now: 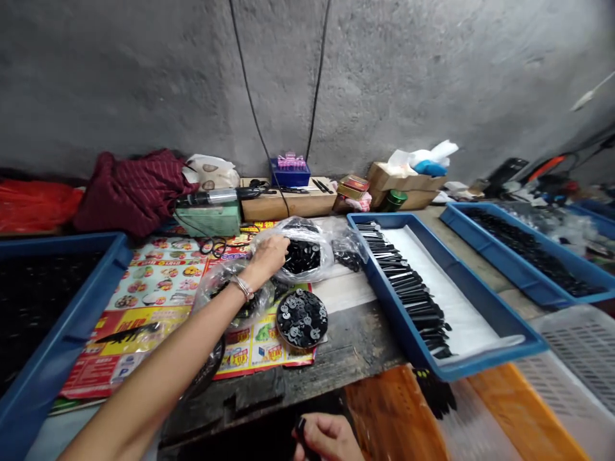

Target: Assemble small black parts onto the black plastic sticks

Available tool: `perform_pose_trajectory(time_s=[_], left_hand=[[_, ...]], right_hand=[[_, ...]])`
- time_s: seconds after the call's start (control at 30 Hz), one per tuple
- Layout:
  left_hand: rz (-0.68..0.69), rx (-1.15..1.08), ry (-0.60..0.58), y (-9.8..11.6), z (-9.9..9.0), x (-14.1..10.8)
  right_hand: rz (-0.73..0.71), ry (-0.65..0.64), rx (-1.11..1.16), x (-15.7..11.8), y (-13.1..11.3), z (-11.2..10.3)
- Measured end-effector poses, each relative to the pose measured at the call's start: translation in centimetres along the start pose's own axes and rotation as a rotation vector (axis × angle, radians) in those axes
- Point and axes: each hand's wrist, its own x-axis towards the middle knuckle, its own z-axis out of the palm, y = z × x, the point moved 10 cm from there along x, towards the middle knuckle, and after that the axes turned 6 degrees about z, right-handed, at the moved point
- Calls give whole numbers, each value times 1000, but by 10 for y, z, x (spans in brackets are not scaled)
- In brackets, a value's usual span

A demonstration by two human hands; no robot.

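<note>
Closest of all is the right hand [334, 438], low down by the front edge of the dark bench [355, 339]. Its fingers pinch a small black piece [301, 430]. If that pinch gets loose, the piece could fall into the dark gap under the hand, where it would be hard to find.

Next comes the round tub [302, 347], full of flat black bits [300, 314], some of them shiny. It sits on a bright paper [166, 275] and close to the front of the bench. A bump from the left arm [177, 352] could tip it and send bits all over.

To the right is a blue tray [490, 360]. Black strips [416, 291] lie in a long row on its left side, beside a white sheet [446, 294]. A hard knock to the tray might mess up the row.

Past the tub, the left hand [269, 256] reaches to the open clear bag [328, 256], which holds more black pieces [303, 258]. Its fingers are bent at the bag's side, but one cannot tell if they pinch anything. Soft plastic can flop over, so a tug on it may spill the pieces. Its wrist is above another crinkly bag [206, 288], which could get dragged along too.
</note>
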Motion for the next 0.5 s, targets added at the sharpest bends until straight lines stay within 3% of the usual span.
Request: perform_pose_trajectory(time_s=[0.17,0.37,0.5], left_hand=[[-52,9,-8,-5,7,3],[-119,-84,36,-4,3,5],[-134,-209,72,2,-6,-1]], right_hand=[[1,24,120,-3,-9,-2],[-46,93,260,-13,-22,-5],[12,79,395,-20,-22,-5]])
